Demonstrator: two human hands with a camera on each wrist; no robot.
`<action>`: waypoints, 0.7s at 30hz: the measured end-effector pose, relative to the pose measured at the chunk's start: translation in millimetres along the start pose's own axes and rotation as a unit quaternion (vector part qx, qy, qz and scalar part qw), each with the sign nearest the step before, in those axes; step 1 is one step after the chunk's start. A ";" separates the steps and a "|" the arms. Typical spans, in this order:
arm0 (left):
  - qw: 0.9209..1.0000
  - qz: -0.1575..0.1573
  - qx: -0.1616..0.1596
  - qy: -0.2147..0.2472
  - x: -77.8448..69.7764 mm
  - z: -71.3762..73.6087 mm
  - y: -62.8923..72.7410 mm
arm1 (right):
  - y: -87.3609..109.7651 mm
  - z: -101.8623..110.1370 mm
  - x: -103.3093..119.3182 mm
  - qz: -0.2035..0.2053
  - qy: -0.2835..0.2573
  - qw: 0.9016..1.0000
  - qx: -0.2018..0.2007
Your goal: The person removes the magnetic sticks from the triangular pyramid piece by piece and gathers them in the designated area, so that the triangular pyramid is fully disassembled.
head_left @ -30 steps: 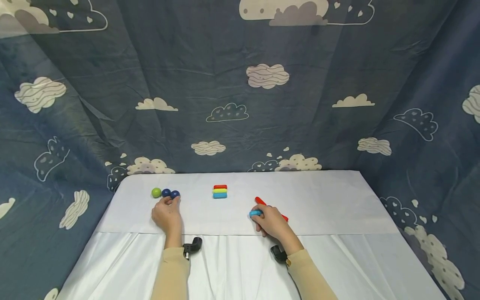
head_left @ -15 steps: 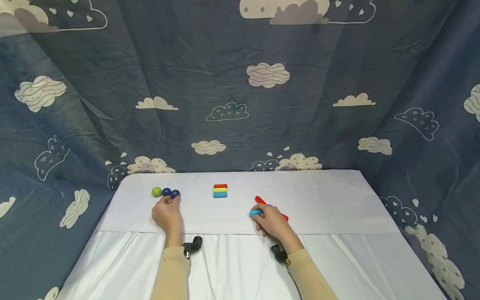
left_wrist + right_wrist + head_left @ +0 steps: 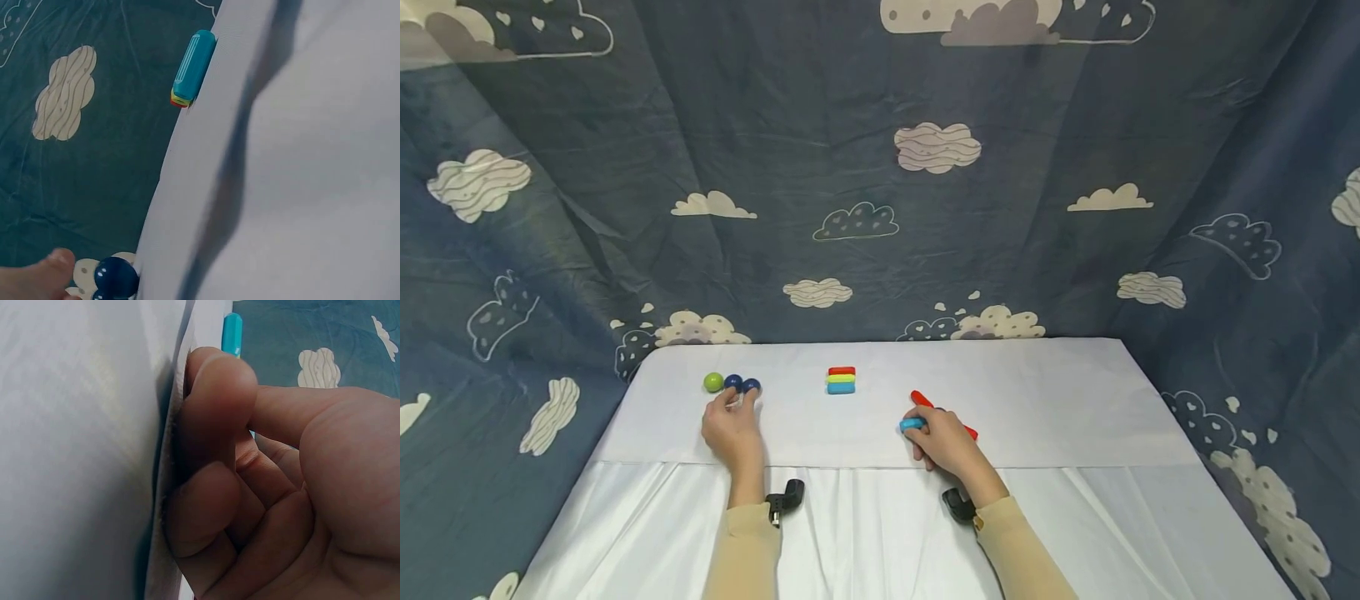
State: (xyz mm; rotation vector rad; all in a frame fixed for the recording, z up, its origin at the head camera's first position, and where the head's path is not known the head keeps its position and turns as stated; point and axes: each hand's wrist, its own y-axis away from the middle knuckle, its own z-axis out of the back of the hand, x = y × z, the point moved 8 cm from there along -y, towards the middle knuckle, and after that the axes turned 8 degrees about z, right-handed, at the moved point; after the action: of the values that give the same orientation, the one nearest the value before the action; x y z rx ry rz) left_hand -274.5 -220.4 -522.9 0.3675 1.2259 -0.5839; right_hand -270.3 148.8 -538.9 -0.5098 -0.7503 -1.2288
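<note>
Two dark blue balls, the left one (image 3: 733, 381) and the right one (image 3: 752, 384), stand side by side at the table's left, beside a green ball (image 3: 713, 382). My left hand (image 3: 733, 429) is right in front of them, thumb and forefinger spread. In the left wrist view, the thumb (image 3: 59, 259) shows a gap from the nearer blue ball (image 3: 117, 276). My right hand (image 3: 947, 440) pinches a light blue round-ended bar (image 3: 912, 424) between thumb and fingers. Part of a red stick (image 3: 922, 399) lies hidden behind this hand; its other end shows beyond.
Red, yellow and blue bars, the blue one (image 3: 841, 388) nearest me, lie against each other between the hands. A white cloth (image 3: 1045, 400) covers the table. A dark cloud-patterned curtain (image 3: 850, 167) hangs behind and at both sides.
My left hand's thumb and forefinger have spread apart and come off the blue balls, which stay in place. The right hand keeps still with the blue bar.
</note>
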 end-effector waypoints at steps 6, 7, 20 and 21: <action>0.992 -0.118 0.005 0.046 -26.0 -1.6 17.3 | 0.3 -0.5 1.1 -0.002 0.002 1.000 0.005; 0.990 -0.130 0.012 0.051 -29.1 -4.0 21.1 | 0.5 -0.4 1.0 -0.003 0.002 1.000 0.005; 0.954 -0.228 0.191 0.031 -50.3 -62.0 89.5 | 0.7 -0.6 2.7 -0.001 0.009 1.000 0.003; 0.951 -0.229 0.204 0.028 -49.8 -65.3 93.8 | 0.8 -0.8 3.4 0.002 0.010 1.000 0.003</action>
State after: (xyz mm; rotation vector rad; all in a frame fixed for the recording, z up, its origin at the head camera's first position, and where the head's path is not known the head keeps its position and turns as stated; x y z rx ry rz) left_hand -279.4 -97.9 -499.8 0.4497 1.2470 -1.2457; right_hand -268.8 146.3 -536.9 -0.4924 -0.7359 -1.2265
